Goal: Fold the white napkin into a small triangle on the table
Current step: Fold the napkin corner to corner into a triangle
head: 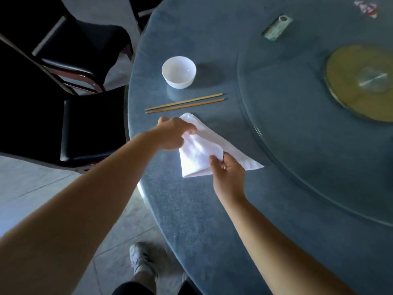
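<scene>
The white napkin point(200, 152) lies on the blue round table point(191, 220) near its left edge, folded into a triangle shape with one point toward the right. My left hand point(173, 133) pinches the napkin's upper left part, lifting a layer slightly. My right hand point(228, 171) grips a corner of the top layer at the napkin's lower middle, thumb and fingers closed on the cloth. The napkin's right point rests flat on the table.
A pair of wooden chopsticks point(185, 103) lies just beyond the napkin. A white bowl point(179, 71) stands further back. A glass turntable point(319, 124) with a yellow centre disc point(361, 81) fills the right. Black chairs point(89, 124) stand left of the table.
</scene>
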